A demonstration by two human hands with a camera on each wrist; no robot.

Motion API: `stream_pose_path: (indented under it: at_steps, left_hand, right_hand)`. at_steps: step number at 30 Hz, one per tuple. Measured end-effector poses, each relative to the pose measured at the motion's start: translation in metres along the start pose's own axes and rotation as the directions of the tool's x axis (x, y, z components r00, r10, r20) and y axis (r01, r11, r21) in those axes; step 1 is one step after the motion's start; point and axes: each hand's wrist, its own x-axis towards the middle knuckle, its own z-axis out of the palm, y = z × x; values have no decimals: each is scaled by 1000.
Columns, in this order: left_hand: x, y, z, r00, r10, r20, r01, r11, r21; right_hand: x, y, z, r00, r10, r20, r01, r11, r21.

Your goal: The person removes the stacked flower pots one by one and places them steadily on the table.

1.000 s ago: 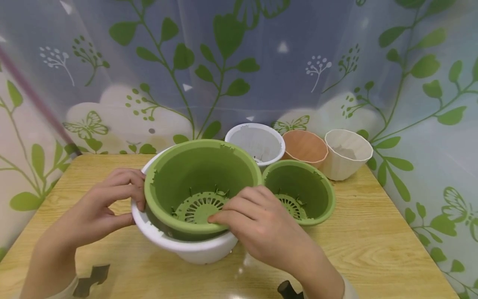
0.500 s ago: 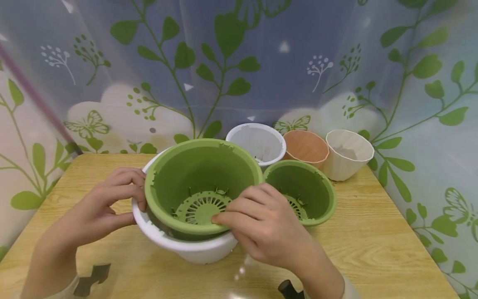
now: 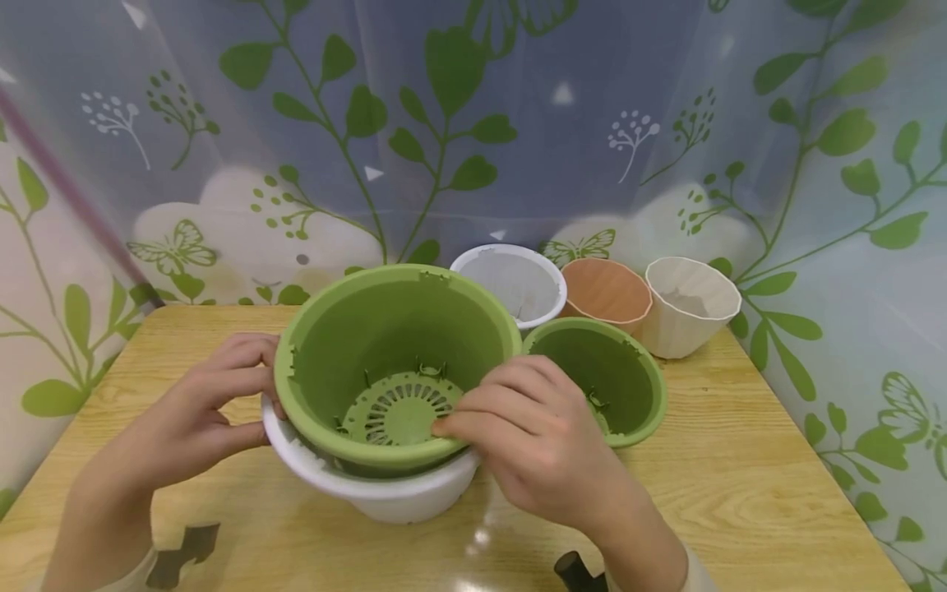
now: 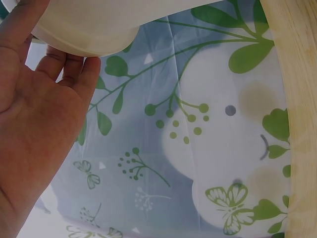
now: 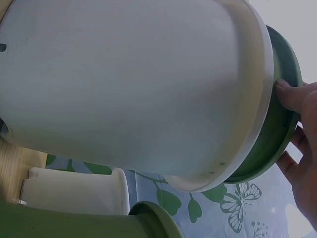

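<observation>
A large green plastic flower pot (image 3: 399, 329) with a slotted base sits tilted inside a white flower pot (image 3: 403, 497) in the head view. My right hand (image 3: 536, 444) pinches the green pot's rim at its near right, thumb inside. The right wrist view shows that green rim (image 5: 277, 134) standing out past the white pot's side (image 5: 133, 84). On the left, my left hand (image 3: 196, 403) grips the white pot's rim, fingertips tucked behind the green rim. In the left wrist view, its fingers (image 4: 89, 74) reach the white pot's edge (image 4: 94, 42).
A smaller green pot (image 3: 617, 370) stands close on the right. Behind it are another white pot (image 3: 510, 284), a terracotta-coloured pot (image 3: 607, 292) and a cream pot (image 3: 691, 308). The wooden table (image 3: 747, 469) meets a leaf-patterned curtain (image 3: 555, 164).
The large green pot has risen a little and shifted slightly left within the white pot. My right hand has moved slightly right and up with its rim. The left hand has stayed nearly still.
</observation>
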Motion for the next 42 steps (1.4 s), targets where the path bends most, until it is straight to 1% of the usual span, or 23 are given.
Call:
stream_pose_path:
  at_steps: [4, 9, 13, 18, 25, 34, 42]
  left_hand:
    - [-2, -1, -1, 1000, -8, 5, 8, 1000, 10]
    - [-4, -1, -2, 999, -42, 9, 41, 998, 37]
    - [-5, -1, -2, 999, -52, 11, 52, 997, 49]
    - [-4, -2, -2, 999, -35, 8, 34, 999, 35]
    - [-2, -2, -1, 1000, 3, -6, -3, 1000, -17]
    - [1, 2, 0, 1000, 14, -13, -15, 999, -31]
    - [3, 2, 1, 1000, 16, -14, -17, 999, -30]
  right_hand:
    - [2, 2, -2, 999, -14, -48, 14, 1000, 2]
    - [3, 3, -5, 997, -21, -77, 21, 1000, -5]
    - [3, 5, -7, 994, -28, -106, 27, 1000, -10]
    - [4, 7, -9, 989, -26, -145, 24, 1000, -14]
    - [5, 10, -13, 980, -22, -197, 20, 1000, -14]
    - [5, 9, -13, 961, -24, -277, 20, 1000, -18]
    - [4, 10, -13, 954, -32, -297, 28, 999, -18]
